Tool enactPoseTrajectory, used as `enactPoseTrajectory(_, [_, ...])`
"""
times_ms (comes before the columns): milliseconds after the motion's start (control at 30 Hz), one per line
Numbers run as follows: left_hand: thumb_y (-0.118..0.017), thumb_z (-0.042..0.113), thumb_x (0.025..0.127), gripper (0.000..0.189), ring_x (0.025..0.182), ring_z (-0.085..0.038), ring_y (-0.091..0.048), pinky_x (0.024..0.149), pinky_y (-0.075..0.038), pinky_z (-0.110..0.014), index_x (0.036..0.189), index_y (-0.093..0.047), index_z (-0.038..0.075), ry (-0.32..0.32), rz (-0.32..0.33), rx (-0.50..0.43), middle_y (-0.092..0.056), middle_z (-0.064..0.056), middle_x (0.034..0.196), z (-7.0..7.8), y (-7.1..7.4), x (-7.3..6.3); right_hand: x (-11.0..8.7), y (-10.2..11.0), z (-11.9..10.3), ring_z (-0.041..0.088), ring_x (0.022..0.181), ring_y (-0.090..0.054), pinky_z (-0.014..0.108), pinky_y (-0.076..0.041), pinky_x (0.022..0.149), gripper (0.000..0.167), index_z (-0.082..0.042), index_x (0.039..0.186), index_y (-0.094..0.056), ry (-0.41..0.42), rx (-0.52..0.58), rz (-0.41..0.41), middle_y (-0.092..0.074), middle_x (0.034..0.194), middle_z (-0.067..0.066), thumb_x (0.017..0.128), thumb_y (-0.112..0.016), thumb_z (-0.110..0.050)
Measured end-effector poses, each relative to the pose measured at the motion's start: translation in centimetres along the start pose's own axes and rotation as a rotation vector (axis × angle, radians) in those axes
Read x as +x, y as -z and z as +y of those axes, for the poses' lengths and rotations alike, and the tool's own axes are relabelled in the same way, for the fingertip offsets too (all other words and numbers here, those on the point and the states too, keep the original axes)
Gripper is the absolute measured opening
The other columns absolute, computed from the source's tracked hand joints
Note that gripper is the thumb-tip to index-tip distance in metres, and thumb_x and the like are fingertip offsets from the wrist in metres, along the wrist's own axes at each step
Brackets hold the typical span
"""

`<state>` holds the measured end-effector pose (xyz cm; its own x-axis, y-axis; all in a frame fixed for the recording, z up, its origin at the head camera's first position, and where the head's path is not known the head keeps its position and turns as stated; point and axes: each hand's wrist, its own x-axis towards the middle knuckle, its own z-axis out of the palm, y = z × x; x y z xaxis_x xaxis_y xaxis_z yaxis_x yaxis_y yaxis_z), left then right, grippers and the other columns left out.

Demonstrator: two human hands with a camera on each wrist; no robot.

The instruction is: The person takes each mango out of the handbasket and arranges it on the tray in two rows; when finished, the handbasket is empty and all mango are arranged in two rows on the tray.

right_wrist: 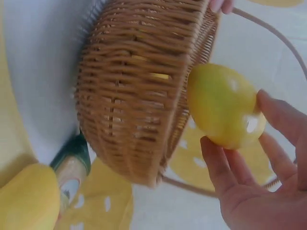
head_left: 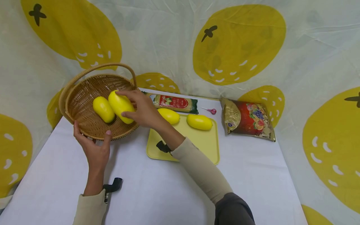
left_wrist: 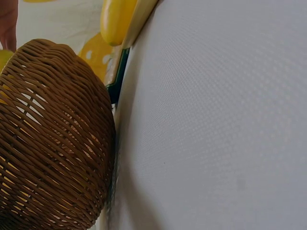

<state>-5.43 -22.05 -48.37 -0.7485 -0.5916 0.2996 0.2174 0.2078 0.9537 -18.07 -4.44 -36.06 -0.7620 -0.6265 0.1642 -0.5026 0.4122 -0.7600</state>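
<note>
Gripping the yellow mango (head_left: 120, 105) across its rounded sides should control its smooth, possibly slippery skin; the body looks stiff and probably light. Fingers (right_wrist: 218, 164) of the right hand (head_left: 144, 108) are clamped on it at the mouth of the basket (head_left: 80, 106). Left of them, inside, lies a second mango (head_left: 102, 109). The left hand (head_left: 95, 150) clamps the near rim.

The round brown woven-wicker basket (head_left: 80, 104) is ribbed and rough; the oval yellow plastic-looking fruits (head_left: 102, 108) are smooth and glossy. The rectangular pale-yellow plastic-looking tray (head_left: 197, 143) appears smooth, the white cloth-covered desk (head_left: 157, 193) matt and finely textured, the pillow-shaped red-and-gold foil-like bag (head_left: 247, 118) shiny and crinkled
</note>
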Motion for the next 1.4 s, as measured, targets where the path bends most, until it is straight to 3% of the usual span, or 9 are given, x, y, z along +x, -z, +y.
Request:
enactPoseTrajectory(167, [-0.076, 0.006, 0.09, 0.104, 0.155, -0.033, -0.032, 0.121, -0.037, -0.05, 0.169, -0.01, 0.018, -0.007, -0.002, 0.002, -0.015, -0.005, 0.175, -0.4, 0.2, 0.1, -1.4, 1.4, 0.8, 0.012, 0.137, -0.055, 0.026, -0.049, 0.11, 0.067, -0.023, 0.153, -0.058, 0.044, 0.08, -0.023, -0.057, 0.156, -0.005, 0.092, -0.084, -0.015])
enactPoseTrajectory(567, [-0.076, 0.004, 0.089, 0.105, 0.155, -0.032, -0.032, 0.121, -0.037, -0.049, 0.169, -0.009, 0.02, -0.009, -0.011, -0.004, -0.014, -0.004, 0.175, -0.5, 0.3, 0.3, -4.9, 4.6, 4.0, 0.023, 0.135, -0.062, 0.04, -0.051, 0.112, 0.064, -0.017, 0.151, -0.061, 0.067, 0.263, -0.091, -0.06, 0.154, 0.001, 0.091, -0.084, -0.009])
enactPoseTrajectory(833, [-0.076, 0.004, 0.089, 0.106, 0.155, -0.031, -0.032, 0.12, -0.038, -0.049, 0.169, -0.01, 0.021, -0.008, -0.009, -0.014, -0.015, -0.003, 0.174, -0.5, 0.4, 0.3, -7.0, 6.1, 7.1, 0.024, 0.135, -0.063, 0.043, -0.05, 0.114, 0.065, -0.02, 0.15, -0.062, 0.009, 0.293, -0.184, -0.061, 0.154, -0.004, 0.09, -0.084, -0.008])
enactPoseTrajectory(1067, [-0.076, 0.003, 0.089, 0.106, 0.155, -0.031, -0.033, 0.12, -0.038, -0.048, 0.169, -0.009, 0.021, 0.002, -0.011, -0.011, -0.015, -0.003, 0.174, -0.4, 0.3, 0.2, -8.5, 6.4, 9.9, 0.03, 0.135, -0.062, 0.05, -0.05, 0.114, 0.059, -0.019, 0.147, -0.065, -0.113, 0.355, -0.264, -0.061, 0.152, -0.001, 0.092, -0.082, -0.006])
enactPoseTrajectory(1400, [-0.077, 0.003, 0.089, 0.106, 0.155, -0.031, -0.033, 0.12, -0.039, -0.049, 0.169, -0.01, 0.021, 0.005, -0.013, -0.018, -0.016, -0.003, 0.174, -0.4, 0.3, 0.2, -9.3, 5.4, 12.8, 0.027, 0.139, -0.06, 0.044, -0.051, 0.113, 0.056, -0.018, 0.149, -0.063, -0.132, 0.264, -0.422, -0.059, 0.157, -0.002, 0.096, -0.078, -0.012])
